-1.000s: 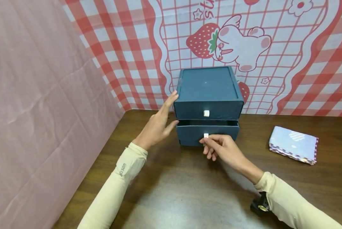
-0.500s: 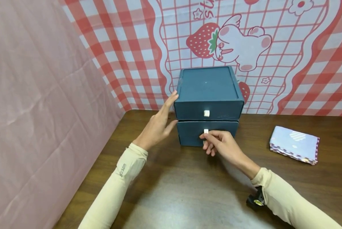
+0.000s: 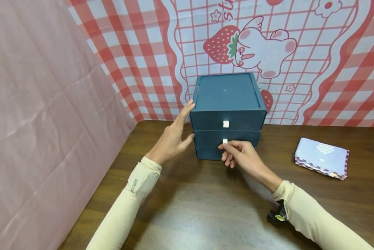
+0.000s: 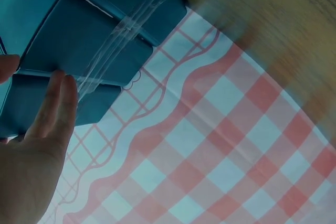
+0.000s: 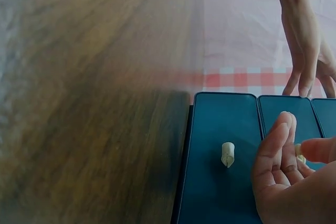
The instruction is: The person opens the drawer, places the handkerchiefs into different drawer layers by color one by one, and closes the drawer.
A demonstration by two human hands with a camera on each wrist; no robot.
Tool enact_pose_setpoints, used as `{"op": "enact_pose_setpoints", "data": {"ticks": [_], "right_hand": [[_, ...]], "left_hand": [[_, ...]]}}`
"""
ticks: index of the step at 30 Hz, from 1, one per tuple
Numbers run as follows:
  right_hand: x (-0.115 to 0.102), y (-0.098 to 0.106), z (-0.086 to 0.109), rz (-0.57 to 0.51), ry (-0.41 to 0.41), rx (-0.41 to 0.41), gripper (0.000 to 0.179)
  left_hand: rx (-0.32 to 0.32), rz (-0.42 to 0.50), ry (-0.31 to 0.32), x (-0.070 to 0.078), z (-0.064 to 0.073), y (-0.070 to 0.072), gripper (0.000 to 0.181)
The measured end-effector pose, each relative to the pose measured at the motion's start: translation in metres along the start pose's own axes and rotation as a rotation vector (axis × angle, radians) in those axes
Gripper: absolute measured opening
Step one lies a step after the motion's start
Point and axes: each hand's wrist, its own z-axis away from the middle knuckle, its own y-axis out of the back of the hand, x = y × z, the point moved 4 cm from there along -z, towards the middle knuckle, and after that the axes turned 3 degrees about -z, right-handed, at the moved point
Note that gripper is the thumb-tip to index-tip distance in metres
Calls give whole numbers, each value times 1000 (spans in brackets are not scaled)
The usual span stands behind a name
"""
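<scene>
A dark blue three-tier drawer box [image 3: 227, 92] stands against the back cloth, with all its drawer fronts roughly in line. My right hand [image 3: 244, 156] pinches the white knob [image 3: 225, 141] of the middle drawer [image 3: 207, 139] between thumb and index finger; its other fingers curl loosely below. In the right wrist view the bottom drawer's knob [image 5: 227, 154] shows beside that hand. My left hand [image 3: 172, 139] rests its extended fingers against the box's left side, thumb near the front edge. Clear tape [image 4: 113, 40] runs across that side in the left wrist view.
A folded light blue cloth [image 3: 321, 158] lies on the wooden table [image 3: 187, 215], right of the box. A white knob [image 3: 226, 124] sits on the top drawer. Red-and-white checked fabric [image 3: 149, 62] hangs behind, and a pink curtain [image 3: 49, 114] borders the left.
The middle drawer, a second ago pulled partly out, has slid back into the box. My right hand moved forward with its knob. My left hand stayed at the side.
</scene>
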Motion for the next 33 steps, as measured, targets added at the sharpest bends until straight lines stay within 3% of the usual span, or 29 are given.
{"op": "enact_pose_setpoints", "data": {"ticks": [16, 25, 33], "right_hand": [[1, 10, 14, 83, 10, -28, 33], [5, 13, 20, 77, -9, -21, 31], [5, 17, 21, 101, -36, 13, 29]], "left_hand": [[55, -1, 1, 2, -1, -3, 89], [32, 9, 91, 1, 0, -8, 90], [-1, -12, 108, 7, -1, -2, 90]]}}
